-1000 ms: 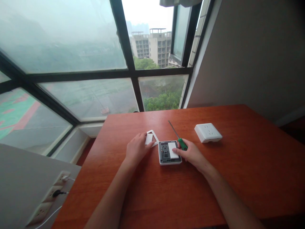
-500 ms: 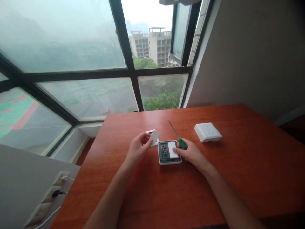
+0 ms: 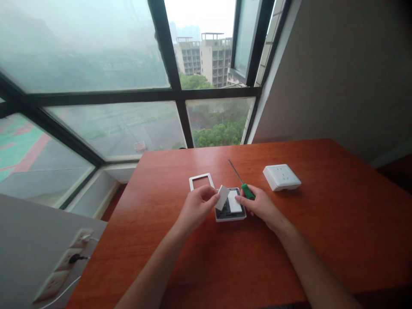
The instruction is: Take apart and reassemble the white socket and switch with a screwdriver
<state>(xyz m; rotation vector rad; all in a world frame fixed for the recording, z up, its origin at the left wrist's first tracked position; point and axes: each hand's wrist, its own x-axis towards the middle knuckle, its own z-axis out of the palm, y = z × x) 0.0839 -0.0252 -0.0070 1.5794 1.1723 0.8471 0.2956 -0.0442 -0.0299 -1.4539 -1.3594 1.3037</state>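
My left hand (image 3: 200, 205) pinches a loose white switch rocker (image 3: 222, 197), tilted over the left half of an opened wall switch (image 3: 230, 218). The switch lies on the table, its dark inside partly hidden by the rocker. A second white rocker (image 3: 234, 201) sits in its right half, with my right thumb at its edge. Held in my right hand (image 3: 257, 204) is a screwdriver (image 3: 247, 192) with a green handle, its thin shaft pointing away to the upper left. Behind my left hand lies a white cover frame (image 3: 201, 180).
A white wall socket (image 3: 282, 177) in its box sits to the right on the reddish wooden table (image 3: 289, 240). Windows (image 3: 109, 124) stand beyond the far edge. At lower left, wall outlets (image 3: 66, 260) have plugs and cables in them.
My left hand has moved right with the rocker, from beside the cover frame to over the switch. More of the cover frame shows. My right hand stays nearly in place.
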